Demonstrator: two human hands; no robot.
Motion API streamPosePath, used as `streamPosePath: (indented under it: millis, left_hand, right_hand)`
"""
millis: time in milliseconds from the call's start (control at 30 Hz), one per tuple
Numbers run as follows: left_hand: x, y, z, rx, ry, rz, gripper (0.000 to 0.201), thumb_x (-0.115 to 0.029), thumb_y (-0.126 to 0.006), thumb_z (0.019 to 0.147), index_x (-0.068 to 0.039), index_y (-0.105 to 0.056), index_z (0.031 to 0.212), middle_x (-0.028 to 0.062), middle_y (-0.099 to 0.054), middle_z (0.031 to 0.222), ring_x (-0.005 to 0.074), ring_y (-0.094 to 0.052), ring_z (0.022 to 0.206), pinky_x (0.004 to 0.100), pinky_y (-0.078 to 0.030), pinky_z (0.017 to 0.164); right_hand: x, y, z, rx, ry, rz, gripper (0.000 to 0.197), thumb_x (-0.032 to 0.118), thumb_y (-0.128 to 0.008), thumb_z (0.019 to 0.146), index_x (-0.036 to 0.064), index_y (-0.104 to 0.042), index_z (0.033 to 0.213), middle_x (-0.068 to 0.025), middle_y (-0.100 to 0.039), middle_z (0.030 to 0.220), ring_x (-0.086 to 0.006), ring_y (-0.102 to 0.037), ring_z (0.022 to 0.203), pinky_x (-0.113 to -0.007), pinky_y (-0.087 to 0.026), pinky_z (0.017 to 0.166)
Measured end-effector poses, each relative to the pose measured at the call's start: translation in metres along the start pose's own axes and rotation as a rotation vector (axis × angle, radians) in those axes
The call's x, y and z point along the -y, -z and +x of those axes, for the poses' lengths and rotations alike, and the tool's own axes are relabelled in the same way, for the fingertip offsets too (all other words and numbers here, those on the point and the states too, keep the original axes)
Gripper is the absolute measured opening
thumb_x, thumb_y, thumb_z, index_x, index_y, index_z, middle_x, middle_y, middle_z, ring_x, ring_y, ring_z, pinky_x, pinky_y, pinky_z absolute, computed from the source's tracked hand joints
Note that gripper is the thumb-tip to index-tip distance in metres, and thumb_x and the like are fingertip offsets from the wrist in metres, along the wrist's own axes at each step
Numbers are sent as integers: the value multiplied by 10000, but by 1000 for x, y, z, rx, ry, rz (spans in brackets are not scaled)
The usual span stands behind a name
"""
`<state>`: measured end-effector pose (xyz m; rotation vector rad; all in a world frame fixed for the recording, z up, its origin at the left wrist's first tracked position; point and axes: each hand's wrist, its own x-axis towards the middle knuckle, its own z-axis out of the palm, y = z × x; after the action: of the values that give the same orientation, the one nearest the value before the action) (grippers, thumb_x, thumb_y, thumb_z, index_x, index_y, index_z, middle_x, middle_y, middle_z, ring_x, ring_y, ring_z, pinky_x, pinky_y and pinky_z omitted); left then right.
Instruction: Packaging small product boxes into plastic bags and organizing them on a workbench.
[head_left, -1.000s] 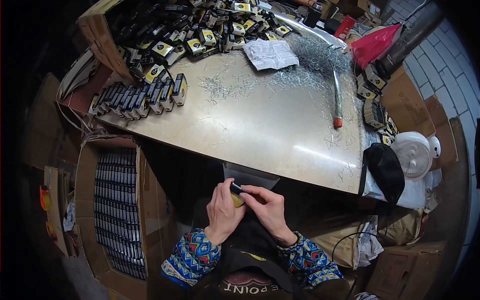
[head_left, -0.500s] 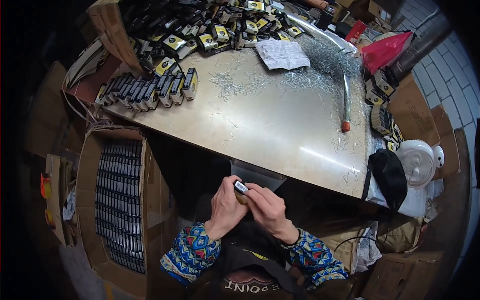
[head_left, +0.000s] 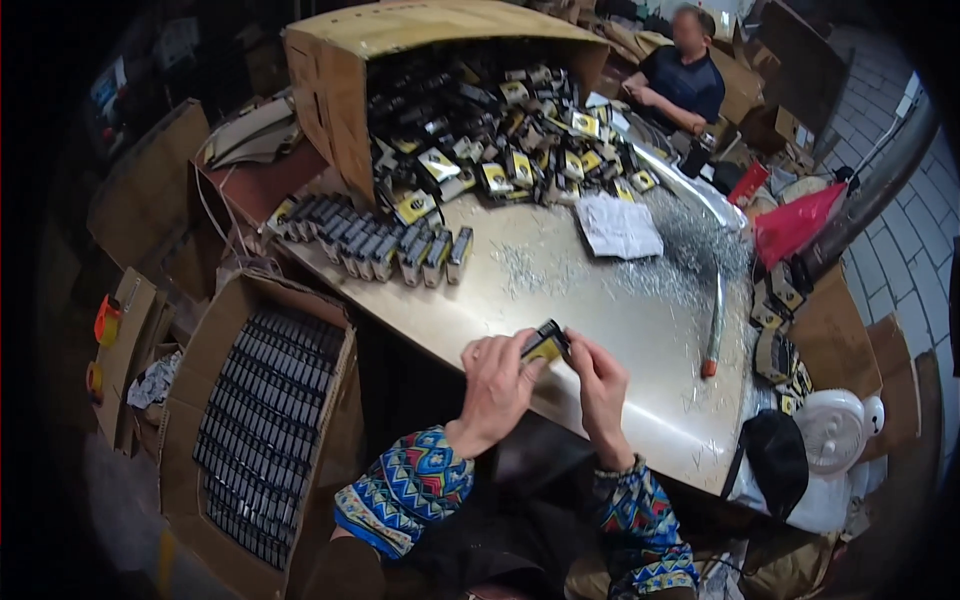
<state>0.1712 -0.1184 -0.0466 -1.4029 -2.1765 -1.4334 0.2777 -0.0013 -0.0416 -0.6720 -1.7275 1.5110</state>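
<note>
My left hand (head_left: 494, 388) grips a small black and yellow cardboard box (head_left: 543, 346) above the near edge of the table. The fingers of my right hand (head_left: 601, 392) are closed at the right end of the same box, and its fingertips touch that end. To the left on the table stands a slanting row of similar boxes (head_left: 384, 249), packed side by side. Behind it, a heap of loose boxes (head_left: 490, 140) spills from a tipped large carton (head_left: 333, 95).
At lower left, an open carton (head_left: 345, 375) holds dense rows of boxes. Thin metal pieces (head_left: 545, 275) lie scattered on the table (head_left: 450, 318) near crumpled paper (head_left: 618, 227) and a metal rod (head_left: 717, 320). A white fan (head_left: 832, 432) stands right. Another person (head_left: 684, 80) sits beyond.
The view has tilted up, bringing the tipped carton and the other person into sight. My hands have lifted the box forward over the table edge, and my right hand has shifted to its right end.
</note>
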Motion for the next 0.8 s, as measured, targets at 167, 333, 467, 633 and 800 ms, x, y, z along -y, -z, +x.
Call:
streamPosePath:
  millis: [167, 333, 467, 633, 800]
  left_hand:
    - [60, -3, 61, -127, -43, 472, 463, -215, -649, 850, -9, -532, 1248, 101, -560, 1084, 277, -490, 1061, 440, -330, 964]
    - [92, -11, 76, -43, -18, 696, 598, -282, -649, 838, -3, -452, 1329, 148, -469, 1329, 311, -396, 1267, 488, -276, 1070]
    - [105, 31, 139, -65, 62, 571, 543, -332, -619, 887, 15, -483, 1282, 188, -526, 1238, 338, -451, 1149, 482, -371, 976]
    - [149, 55, 234, 533, 344, 762, 436, -285, -764, 694, -26, -678, 1034, 191, -672, 1081, 343, -653, 1022, 457, -541, 851]
    - [180, 65, 239, 551, 313, 939, 532, -275, -791, 674, -21, -632, 1114, 211, -616, 1133, 364, -648, 1025, 446, -549, 848]
  right_hand:
    - [-11, -76, 132, 152, 5, 61, 439, 336, -494, 1014, -28, -607, 1232, -92, -646, 1181, -151, -565, 1061, -295, -427, 931]
    - [-37, -112, 163, 566, -216, 130, 545, 405, -443, 1021, -74, -583, 1241, -143, -640, 1225, -218, -583, 1125, -315, -418, 992]
    - [-34, -57, 158, 375, 412, -780, 293, 293, -566, 943, 53, -684, 1061, -135, -679, 1058, -324, -583, 1084, -379, -450, 923]
    - [-49, 1, 139, 286, 486, -1191, 348, 357, -534, 951, 140, -597, 1216, -133, -559, 1287, -391, -465, 1224, -614, -385, 968]
    - [-38, 54, 99, 387, 329, -1284, 440, 402, -467, 984, 156, -504, 1347, -146, -445, 1423, -453, -361, 1319, -685, -314, 1008]
